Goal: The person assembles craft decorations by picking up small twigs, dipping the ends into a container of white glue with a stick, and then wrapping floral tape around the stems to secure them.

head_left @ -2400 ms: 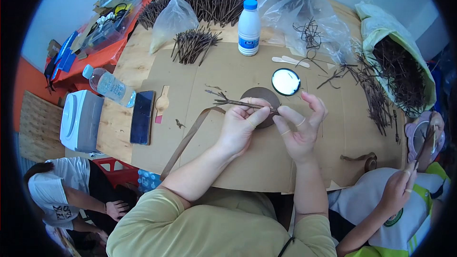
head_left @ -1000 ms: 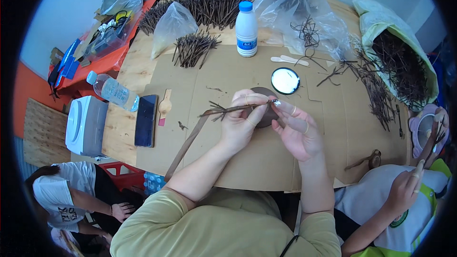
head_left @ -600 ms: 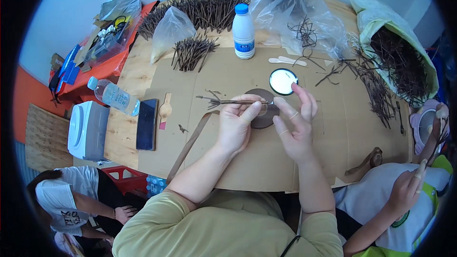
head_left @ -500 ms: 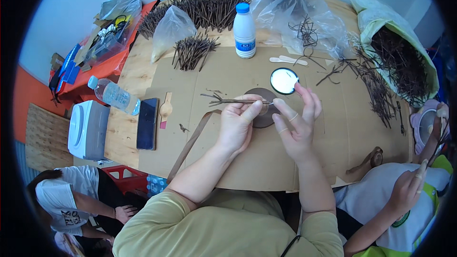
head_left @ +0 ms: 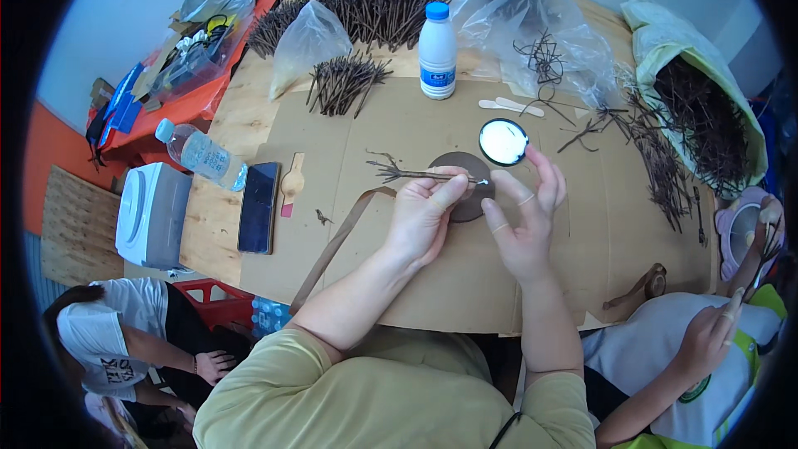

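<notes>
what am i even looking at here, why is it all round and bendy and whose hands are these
The picture comes from a wide fisheye camera worn on a person's head, looking down, so straight edges bend. The two forearms from below are that person's own. The left hand pinches a thin branched twig; the right hand is open beside it. Under them a dark round disc lies on the cardboard-covered table. Nearby: a small white-filled lid, a white bottle, twig piles and a phone.

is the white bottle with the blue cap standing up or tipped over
Upright: the white bottle stands on its base on the table, blue cap on top.
</notes>
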### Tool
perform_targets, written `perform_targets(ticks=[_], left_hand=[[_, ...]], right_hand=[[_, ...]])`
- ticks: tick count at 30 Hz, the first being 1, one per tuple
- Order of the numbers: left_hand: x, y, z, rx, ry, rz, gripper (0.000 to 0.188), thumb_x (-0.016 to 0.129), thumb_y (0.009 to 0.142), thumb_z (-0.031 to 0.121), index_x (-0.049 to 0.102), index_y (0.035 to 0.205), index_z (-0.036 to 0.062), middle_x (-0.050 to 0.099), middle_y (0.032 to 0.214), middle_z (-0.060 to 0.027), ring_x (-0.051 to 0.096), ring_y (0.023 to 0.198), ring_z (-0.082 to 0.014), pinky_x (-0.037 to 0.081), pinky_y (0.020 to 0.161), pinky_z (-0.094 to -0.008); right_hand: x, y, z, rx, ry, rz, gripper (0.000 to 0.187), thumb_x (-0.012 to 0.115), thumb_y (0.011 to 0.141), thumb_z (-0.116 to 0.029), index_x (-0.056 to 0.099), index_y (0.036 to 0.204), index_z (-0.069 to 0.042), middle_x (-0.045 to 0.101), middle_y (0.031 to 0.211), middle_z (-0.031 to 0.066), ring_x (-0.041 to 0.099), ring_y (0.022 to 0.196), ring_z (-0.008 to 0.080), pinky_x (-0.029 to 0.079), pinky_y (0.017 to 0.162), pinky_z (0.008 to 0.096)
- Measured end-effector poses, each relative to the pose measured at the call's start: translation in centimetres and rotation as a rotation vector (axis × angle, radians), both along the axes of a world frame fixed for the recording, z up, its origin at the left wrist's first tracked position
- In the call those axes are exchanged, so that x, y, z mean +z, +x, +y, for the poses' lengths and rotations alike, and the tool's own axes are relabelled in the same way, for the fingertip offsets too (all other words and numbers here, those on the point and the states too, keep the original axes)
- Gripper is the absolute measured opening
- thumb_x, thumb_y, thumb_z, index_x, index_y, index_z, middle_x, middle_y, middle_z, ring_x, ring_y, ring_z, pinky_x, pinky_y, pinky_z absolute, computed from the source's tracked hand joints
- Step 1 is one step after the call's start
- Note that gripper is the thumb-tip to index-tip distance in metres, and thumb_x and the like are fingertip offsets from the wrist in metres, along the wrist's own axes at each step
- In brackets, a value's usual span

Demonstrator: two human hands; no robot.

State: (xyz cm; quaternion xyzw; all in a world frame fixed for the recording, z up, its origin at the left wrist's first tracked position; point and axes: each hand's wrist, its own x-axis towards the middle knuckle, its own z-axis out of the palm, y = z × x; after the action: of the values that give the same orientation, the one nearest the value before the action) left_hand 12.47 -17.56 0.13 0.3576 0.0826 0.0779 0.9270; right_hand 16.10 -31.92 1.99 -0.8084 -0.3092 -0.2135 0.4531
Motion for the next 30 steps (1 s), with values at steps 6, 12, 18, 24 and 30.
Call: perform_targets(ticks=[6, 12, 18, 24, 30], left_hand=[[-0.14, -0.08, -0.3, -0.034, -0.011, 0.01, 0.01, 0.063, 0.082, 0.008, 0.061, 0.092, 0.0045, 0.064, 0.088, -0.0052, 0.059, 0.081, -0.0116, 0.045, 0.076, -0.0245], [-0.23, -0.12, -0.06, -0.037, -0.015, 0.055, 0.01, 0.062, 0.083, 0.009, 0.061, 0.091, 0.0044, 0.064, 0.088, -0.0049, 0.059, 0.081, -0.0112, 0.045, 0.076, -0.0237], [-0.03, -0.29, -0.38, -0.066, -0.03, 0.082, 0.007, 0.063, 0.083, 0.01, 0.062, 0.088, 0.0045, 0.063, 0.084, -0.0033, 0.058, 0.079, -0.0097, 0.044, 0.075, -0.023], [-0.04, -0.28, -0.23, -0.061, -0.027, 0.063, 0.007, 0.063, 0.083, 0.01, 0.062, 0.087, 0.0049, 0.062, 0.084, -0.0033, 0.058, 0.079, -0.0097, 0.044, 0.075, -0.0229], [-0.15, -0.33, -0.13, -0.097, -0.048, 0.056, 0.007, 0.064, 0.081, 0.009, 0.062, 0.087, 0.0045, 0.063, 0.084, -0.0032, 0.059, 0.081, -0.011, 0.045, 0.08, -0.025]], right_hand=[[-0.46, 0.14, 0.25, -0.01, -0.093, -0.083, 0.035, 0.071, 0.065, -0.005, 0.062, 0.099, -0.01, 0.038, 0.132, 0.0132, 0.025, 0.124, 0.0348, 0.024, 0.101, 0.0441], [-0.36, 0.07, 0.24, -0.038, -0.018, -0.077, 0.029, 0.072, 0.068, -0.006, 0.063, 0.095, -0.011, 0.041, 0.13, 0.0123, 0.027, 0.123, 0.0343, 0.025, 0.101, 0.0434], [-0.59, 0.09, 0.25, -0.076, -0.058, -0.163, 0.024, 0.073, 0.068, -0.009, 0.064, 0.089, -0.012, 0.045, 0.126, 0.0103, 0.029, 0.121, 0.0327, 0.027, 0.099, 0.0432], [-0.19, 0.03, 0.35, -0.077, -0.058, -0.117, 0.022, 0.074, 0.068, -0.009, 0.064, 0.087, -0.012, 0.046, 0.125, 0.0103, 0.029, 0.12, 0.0327, 0.027, 0.098, 0.0431], [-0.54, 0.18, 0.23, -0.054, -0.07, -0.138, 0.02, 0.073, 0.069, -0.009, 0.063, 0.085, -0.011, 0.046, 0.124, 0.0104, 0.028, 0.122, 0.0327, 0.025, 0.099, 0.0434]])
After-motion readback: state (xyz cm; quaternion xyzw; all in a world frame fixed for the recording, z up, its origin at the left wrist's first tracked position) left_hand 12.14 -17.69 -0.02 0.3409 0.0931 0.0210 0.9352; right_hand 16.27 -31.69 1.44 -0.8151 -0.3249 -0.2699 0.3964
